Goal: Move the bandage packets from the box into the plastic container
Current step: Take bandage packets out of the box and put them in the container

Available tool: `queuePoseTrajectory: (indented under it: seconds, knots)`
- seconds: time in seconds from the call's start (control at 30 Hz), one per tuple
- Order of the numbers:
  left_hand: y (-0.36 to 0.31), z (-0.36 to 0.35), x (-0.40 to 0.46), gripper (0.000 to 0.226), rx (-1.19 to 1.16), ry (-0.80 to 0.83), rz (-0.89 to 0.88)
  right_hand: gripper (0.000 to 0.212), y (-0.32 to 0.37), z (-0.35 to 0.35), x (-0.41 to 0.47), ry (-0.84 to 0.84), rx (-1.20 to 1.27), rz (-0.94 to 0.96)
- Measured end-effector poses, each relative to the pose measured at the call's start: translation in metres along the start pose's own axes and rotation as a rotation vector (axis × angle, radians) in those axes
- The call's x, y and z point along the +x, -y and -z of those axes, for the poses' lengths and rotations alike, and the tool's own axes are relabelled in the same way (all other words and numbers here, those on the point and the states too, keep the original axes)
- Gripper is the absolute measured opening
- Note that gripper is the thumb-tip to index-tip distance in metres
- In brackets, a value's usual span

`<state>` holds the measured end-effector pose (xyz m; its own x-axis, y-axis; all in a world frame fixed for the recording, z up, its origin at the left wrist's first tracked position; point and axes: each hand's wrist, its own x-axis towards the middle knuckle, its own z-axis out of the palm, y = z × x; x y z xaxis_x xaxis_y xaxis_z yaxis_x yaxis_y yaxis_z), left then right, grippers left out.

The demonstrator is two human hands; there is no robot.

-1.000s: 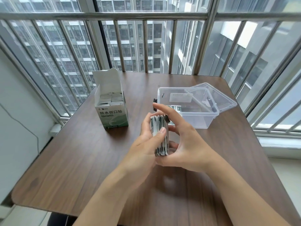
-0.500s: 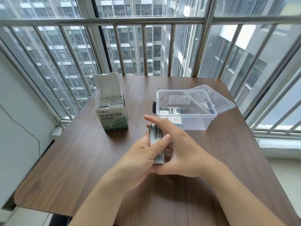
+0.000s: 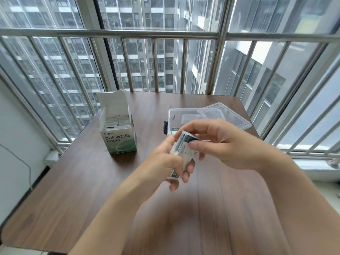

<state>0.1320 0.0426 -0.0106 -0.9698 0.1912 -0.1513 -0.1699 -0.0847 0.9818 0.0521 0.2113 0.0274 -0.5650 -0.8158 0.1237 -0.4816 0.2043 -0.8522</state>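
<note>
- Surface (image 3: 88, 190): dark wood-grain top with a rounded near-left corner, set against a railed window.
- Box (image 3: 120, 138): white and green carton with printed characters on its front, standing upright on the left part of the surface; top flap raised at the back.
- Packets in box (image 3: 117, 122): rows of packets stand on edge inside the open top, filling it nearly to the rim.
- Container (image 3: 185, 116): clear plastic tub on the far right of the surface, open; a dark latch shows on its left end. Much of it is hidden behind the hands. One printed packet shows through its left wall.
- Lid (image 3: 231, 116): clear, lying just behind and to the right of the container, touching or overlapping its rim.
- Stack (image 3: 182, 151): a bundle of white packets with dark print, held tilted in the air above the surface, in front of the container and apart from the box.
- Left hand (image 3: 165, 161): fingers curled round the lower part of the stack, thumb across its front.
- Right hand (image 3: 220, 142): thumb and forefinger pinch the top end of the stack; remaining fingers loosely bent behind.
- Railing (image 3: 128, 34): steel bars across the window; tower blocks beyond.
</note>
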Motion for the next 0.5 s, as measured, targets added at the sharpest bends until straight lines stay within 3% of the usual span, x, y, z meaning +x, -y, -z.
queuePoseTrajectory:
  seconds: [0.2, 0.33, 0.4, 0.5]
  knots:
    - [0.001, -0.024, 0.017, 0.057, 0.111, -0.147, -0.089, 0.014, 0.008, 0.018, -0.007, 0.087, -0.1, -0.059]
    - [0.005, -0.034, 0.022, 0.049, 0.178, -0.219, -0.179, 0.026, 0.008, 0.023, -0.007, 0.105, -0.066, -0.086]
    - [0.008, -0.036, 0.024, 0.046, 0.275, -0.26, -0.237, 0.031, 0.008, 0.023, -0.006, 0.112, -0.075, -0.088]
    - [0.008, -0.035, 0.024, 0.036, 0.513, -0.404, -0.264, 0.02, 0.009, 0.018, -0.005, 0.057, -0.106, -0.05]
